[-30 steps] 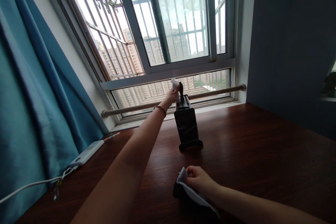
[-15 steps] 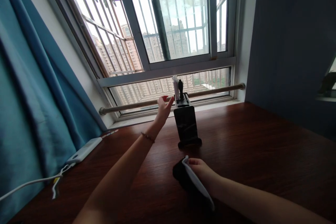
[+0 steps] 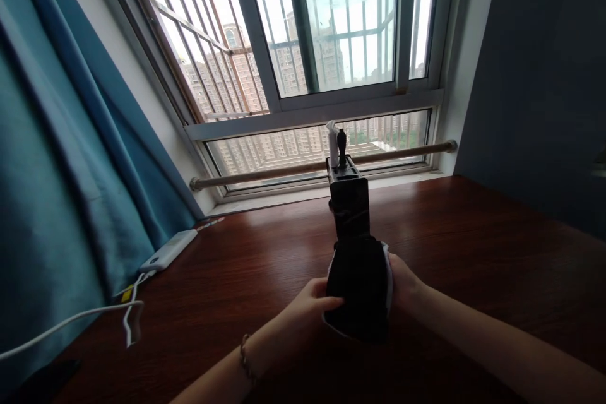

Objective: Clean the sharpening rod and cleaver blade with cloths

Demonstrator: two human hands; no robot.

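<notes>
A black cloth piece with a pale lining is spread between my hands above the table; I cannot make out its exact kind. At its left edge my left hand is closed, the thumb lying over the black side. My right hand grips the right edge, its fingers partly hidden behind the cloth. Just beyond the cloth stands a black holder, its lower part covered from view. Out of its top rise a dark handle and a whitish wrapped stick-like thing.
The reddish-brown wooden table runs up to the window sill. On the left lie a white power strip and a white cable, beside a blue curtain. A metal rail crosses before the window.
My left hand has come back from beside the top of the holder and taken the cloth's left edge. The cloth now faces me more broadly. The view has shifted slightly.
</notes>
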